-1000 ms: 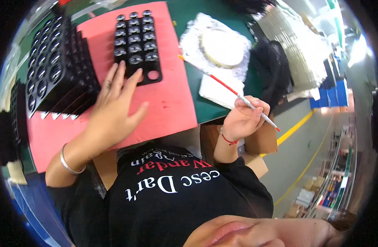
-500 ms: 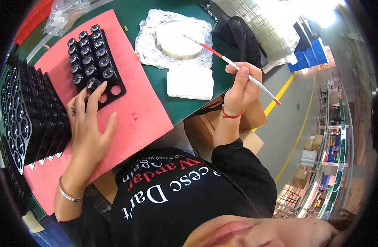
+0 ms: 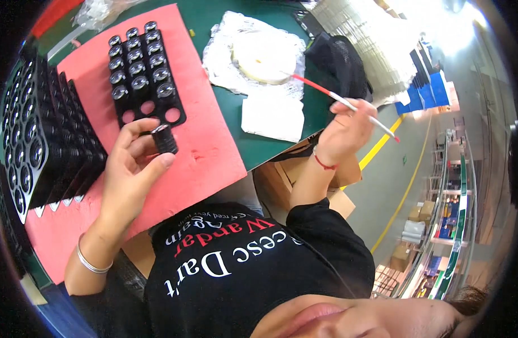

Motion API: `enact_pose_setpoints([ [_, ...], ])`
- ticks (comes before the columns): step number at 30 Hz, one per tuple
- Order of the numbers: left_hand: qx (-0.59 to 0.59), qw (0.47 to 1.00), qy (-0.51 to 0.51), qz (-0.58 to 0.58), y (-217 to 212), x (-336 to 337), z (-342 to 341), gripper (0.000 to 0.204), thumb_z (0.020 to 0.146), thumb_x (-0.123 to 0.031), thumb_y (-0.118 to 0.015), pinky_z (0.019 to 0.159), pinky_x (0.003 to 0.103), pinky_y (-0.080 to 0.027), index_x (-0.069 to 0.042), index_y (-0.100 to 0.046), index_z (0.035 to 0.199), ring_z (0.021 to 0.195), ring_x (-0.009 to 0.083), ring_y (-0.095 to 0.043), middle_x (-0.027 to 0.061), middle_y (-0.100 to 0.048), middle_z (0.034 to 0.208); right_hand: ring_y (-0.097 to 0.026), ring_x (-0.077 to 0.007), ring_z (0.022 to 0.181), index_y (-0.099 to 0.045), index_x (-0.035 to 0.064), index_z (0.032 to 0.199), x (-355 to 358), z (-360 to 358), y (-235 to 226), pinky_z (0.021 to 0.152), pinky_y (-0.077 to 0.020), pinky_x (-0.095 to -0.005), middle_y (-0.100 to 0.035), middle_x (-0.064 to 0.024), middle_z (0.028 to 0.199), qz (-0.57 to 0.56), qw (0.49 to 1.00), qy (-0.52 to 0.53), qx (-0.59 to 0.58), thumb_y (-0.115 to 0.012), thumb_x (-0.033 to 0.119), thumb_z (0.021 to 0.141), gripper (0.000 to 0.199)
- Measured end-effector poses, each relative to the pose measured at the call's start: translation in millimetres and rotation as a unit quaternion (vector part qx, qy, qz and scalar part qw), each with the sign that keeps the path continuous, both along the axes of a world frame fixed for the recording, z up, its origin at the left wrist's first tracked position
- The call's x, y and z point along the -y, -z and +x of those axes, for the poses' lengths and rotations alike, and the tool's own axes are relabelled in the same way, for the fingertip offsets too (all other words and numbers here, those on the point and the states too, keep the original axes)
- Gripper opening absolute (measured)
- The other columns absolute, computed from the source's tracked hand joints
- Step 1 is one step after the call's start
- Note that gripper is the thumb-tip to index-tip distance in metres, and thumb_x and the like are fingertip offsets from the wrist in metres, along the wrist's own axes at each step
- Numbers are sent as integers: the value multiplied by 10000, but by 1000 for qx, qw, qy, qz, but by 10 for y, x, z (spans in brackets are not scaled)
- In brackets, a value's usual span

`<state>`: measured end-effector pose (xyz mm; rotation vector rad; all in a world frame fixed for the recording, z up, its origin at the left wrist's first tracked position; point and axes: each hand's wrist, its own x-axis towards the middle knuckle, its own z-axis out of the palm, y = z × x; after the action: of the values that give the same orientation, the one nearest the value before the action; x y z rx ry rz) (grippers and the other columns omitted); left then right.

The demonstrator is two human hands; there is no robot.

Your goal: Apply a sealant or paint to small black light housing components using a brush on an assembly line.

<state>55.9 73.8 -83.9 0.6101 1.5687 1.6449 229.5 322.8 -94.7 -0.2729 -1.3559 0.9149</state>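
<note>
Black cylinder (image 3: 165,140): sat in the left hand (image 3: 132,177), over the pink mat (image 3: 205,152)
Left fingers: closed on it, thumb low, forefinger high
Handling: looked light and stiff to me; its end probably smudged easily, so the side wall seemed the place to grip
Right hand (image 3: 346,132): pinched a slim red-and-white stick (image 3: 315,85)
Black tray (image 3: 160,114): held rows of clear-topped cylinders; three holes showed pink
Tray stack (image 3: 73,169): carried round, glossy pieces
Pale dish (image 3: 276,50): contents, I couldn't tell
</note>
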Motion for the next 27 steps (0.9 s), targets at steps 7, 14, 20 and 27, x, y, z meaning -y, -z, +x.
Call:
enact_pose_setpoints([
  [7,82,997,6,-12,25,-23,-87,353,703,-56,-639,814,226,-401,-1,-508,1026,886,109,-518,58,-555,946,-453,-194,586,-395,31,825,475,-31,82,502,-385,-273,-493,-115,682,-80,930,-345,-100,-369,236,888,215],
  [14,79,997,-2,-2,35,21,-88,368,705,-80,-650,822,235,-404,3,-504,1032,885,116,-522,66,-558,948,-427,-160,616,-424,53,835,581,-158,153,537,-352,-258,-468,-80,670,-52,929,-365,-12,-375,237,890,199],
  [20,71,997,3,4,53,23,-91,368,712,-79,-644,833,242,-401,1,-501,1041,891,118,-521,68,-557,963,-492,-212,512,-413,19,796,563,-199,188,478,-408,-283,-504,-140,609,-22,957,-290,-3,-396,248,876,243],
  [27,93,995,19,21,83,28,-100,367,734,-41,-599,863,240,-378,-6,-483,1080,957,120,-502,52,-546,1015,-460,-183,530,-416,29,801,557,-212,211,496,-377,-270,-493,-117,618,-26,962,-270,15,-391,237,879,223],
])
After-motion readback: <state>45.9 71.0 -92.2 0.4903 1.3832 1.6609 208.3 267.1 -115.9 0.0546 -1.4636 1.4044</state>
